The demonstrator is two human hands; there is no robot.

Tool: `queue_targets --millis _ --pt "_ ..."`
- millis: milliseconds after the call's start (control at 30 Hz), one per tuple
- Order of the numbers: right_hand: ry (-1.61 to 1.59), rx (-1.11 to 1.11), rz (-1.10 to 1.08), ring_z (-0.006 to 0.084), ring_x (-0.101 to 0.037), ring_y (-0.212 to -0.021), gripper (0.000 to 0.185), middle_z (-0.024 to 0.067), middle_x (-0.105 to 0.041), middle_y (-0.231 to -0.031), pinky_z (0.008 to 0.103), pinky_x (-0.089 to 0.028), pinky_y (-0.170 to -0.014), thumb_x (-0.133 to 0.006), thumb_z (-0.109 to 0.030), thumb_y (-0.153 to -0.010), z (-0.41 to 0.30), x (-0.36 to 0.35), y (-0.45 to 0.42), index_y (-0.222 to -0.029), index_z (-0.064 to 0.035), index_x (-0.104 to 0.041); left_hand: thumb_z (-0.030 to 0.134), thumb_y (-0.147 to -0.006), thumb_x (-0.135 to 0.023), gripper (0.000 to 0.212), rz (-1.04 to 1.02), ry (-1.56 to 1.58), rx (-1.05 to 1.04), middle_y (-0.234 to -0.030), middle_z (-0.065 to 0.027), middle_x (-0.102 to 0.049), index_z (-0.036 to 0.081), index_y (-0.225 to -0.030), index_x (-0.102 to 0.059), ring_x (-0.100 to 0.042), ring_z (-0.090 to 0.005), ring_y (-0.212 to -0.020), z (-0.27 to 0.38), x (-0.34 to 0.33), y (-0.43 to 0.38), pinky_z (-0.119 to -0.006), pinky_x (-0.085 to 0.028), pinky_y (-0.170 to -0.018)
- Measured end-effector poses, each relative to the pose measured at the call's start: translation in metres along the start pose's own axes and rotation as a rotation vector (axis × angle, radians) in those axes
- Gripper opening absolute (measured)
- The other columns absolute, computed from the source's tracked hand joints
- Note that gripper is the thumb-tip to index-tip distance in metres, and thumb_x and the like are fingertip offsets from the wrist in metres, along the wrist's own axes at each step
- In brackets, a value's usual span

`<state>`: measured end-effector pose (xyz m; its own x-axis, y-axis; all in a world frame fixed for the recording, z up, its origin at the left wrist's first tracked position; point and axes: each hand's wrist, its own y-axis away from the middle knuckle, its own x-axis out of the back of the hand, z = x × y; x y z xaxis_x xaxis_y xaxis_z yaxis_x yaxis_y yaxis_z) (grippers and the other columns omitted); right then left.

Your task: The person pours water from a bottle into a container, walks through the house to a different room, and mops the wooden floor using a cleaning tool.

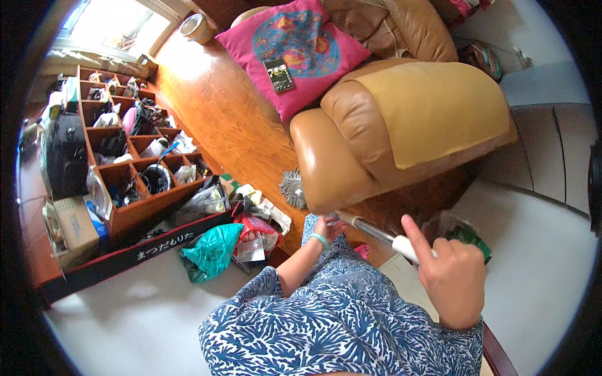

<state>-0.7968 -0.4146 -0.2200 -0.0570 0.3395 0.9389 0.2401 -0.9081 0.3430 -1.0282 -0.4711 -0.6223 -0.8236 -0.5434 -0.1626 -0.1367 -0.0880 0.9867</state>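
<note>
My right hand [451, 277] is closed round the white grip at the near end of a metal mop pole [376, 231], its index finger stretched out along the handle. Farther down the pole, near the sofa's corner, is my left hand [329, 228], a pale green bangle on its wrist; whether its fingers grip the pole cannot be told. A grey fringed mop head [292, 189] lies on the wooden floor beside the tan leather sofa [338, 164]. The sofa corner hides how pole and head join.
A pink cushion [244, 56] with a phone [279, 75] on it leans at the sofa. To the left stands a wooden compartment shelf [141, 202] full of small goods. Teal [214, 251] and red plastic bags [256, 230] lie near the floor's edge. A lidded bucket [196, 29] stands by the window.
</note>
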Motion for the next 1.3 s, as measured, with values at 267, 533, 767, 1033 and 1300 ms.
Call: queue_targets --millis 267,533,767,1033,1300 --pt "-0.135 -0.262 -0.028 0.0282 -0.058 -0.058 0.062 0.0131 -0.059 -0.062 0.0386 -0.047 -0.059 -0.075 -0.015 -0.056 0.021 -0.078 0.12 -0.116 -0.0169 -0.059 0.044 -0.093 -0.037 0.051 -0.372 0.222 -0.124 -0.106 -0.0268 -0.051 -0.004 -0.111 -0.033 -0.055 -0.0412 -0.098 -0.115 -0.045 0.007 -0.052 -0.047 -0.087" --pt "-0.503 -0.527 -0.154 0.0314 -0.063 -0.069 0.048 0.0167 -0.065 -0.081 0.0389 -0.049 -0.071 -0.073 -0.02 -0.063 0.015 -0.307 0.325 -0.109 -0.0124 -0.063 0.036 -0.096 -0.034 0.039 -0.124 0.1 -0.054 -0.097 -0.0239 -0.046 0.002 -0.115 -0.025 -0.056 -0.0395 -0.086 -0.285 0.009 -0.076 -0.05 -0.055 -0.07" --pt "-1.01 -0.621 -0.381 0.0336 -0.062 -0.079 0.051 0.0217 -0.062 -0.091 0.0394 -0.048 -0.07 -0.064 -0.012 -0.074 -0.056 -0.407 0.473 -0.122 -0.0101 -0.049 0.031 -0.094 -0.039 0.031 0.006 -0.522 0.134 -0.095 -0.0227 -0.049 0.004 -0.109 -0.039 -0.057 -0.0336 -0.073 -0.423 0.145 -0.178 -0.046 -0.05 -0.054" --pt "-1.362 -0.615 -0.433 0.0133 -0.051 -0.049 0.057 0.0087 -0.057 -0.068 0.0281 -0.044 -0.048 -0.062 -0.013 -0.078 -0.093 -0.441 0.475 -0.132 -0.0138 -0.042 0.036 -0.091 -0.042 0.038 0.091 -0.757 -0.116 -0.093 -0.0176 -0.052 0.008 -0.117 -0.037 -0.056 -0.0294 -0.069 -0.403 0.145 -0.105 -0.046 -0.05 -0.055" --pt "-1.379 -0.52 -0.35 0.029 -0.06 -0.094 0.057 0.0209 -0.061 -0.102 0.0336 -0.045 -0.08 -0.064 -0.017 -0.078 -0.135 -0.434 0.304 -0.13 -0.0074 -0.042 0.04 -0.089 -0.045 0.047 0.208 -0.906 -0.703 -0.092 -0.0124 -0.055 0.011 -0.125 -0.034 -0.055 -0.0253 -0.066 -0.215 0.151 -0.174 -0.045 -0.05 -0.057"
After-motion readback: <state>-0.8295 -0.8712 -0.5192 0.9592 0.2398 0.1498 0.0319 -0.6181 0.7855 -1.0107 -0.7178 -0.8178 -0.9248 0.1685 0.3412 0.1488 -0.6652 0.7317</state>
